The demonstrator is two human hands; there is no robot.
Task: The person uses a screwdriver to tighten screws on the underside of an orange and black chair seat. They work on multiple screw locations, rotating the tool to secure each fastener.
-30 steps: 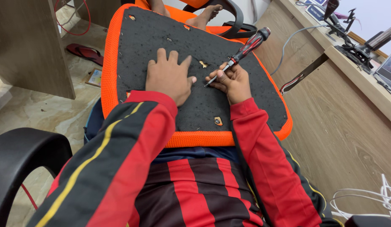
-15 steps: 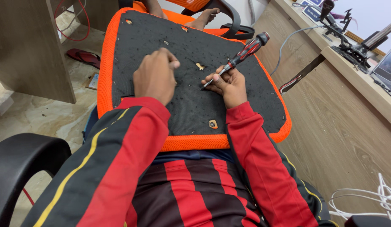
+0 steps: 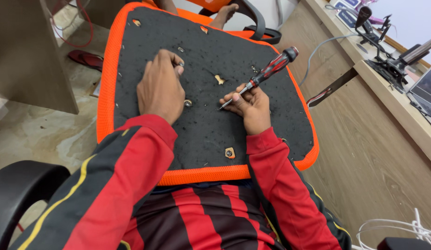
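Observation:
An upturned chair seat, black underneath with an orange mesh rim, lies across my lap. My left hand rests on its black underside, fingertips pinching a small metal piece near a bolt hole. My right hand grips a screwdriver with a red and black handle, its tip touching the black surface. A small brass fitting lies between the hands. A metal insert sits by my left wrist, and a threaded plate sits near the seat's front edge.
A wooden desk with cables, a stand and a laptop edge runs along the right. Another person's bare foot shows beyond the seat, by a black chair base. A red sandal lies on the floor at left. A black chair stands at lower left.
My left hand lifted from lying flat with fingers spread and curled toward the upper left, pinching a small piece. The right hand and screwdriver stayed almost in place.

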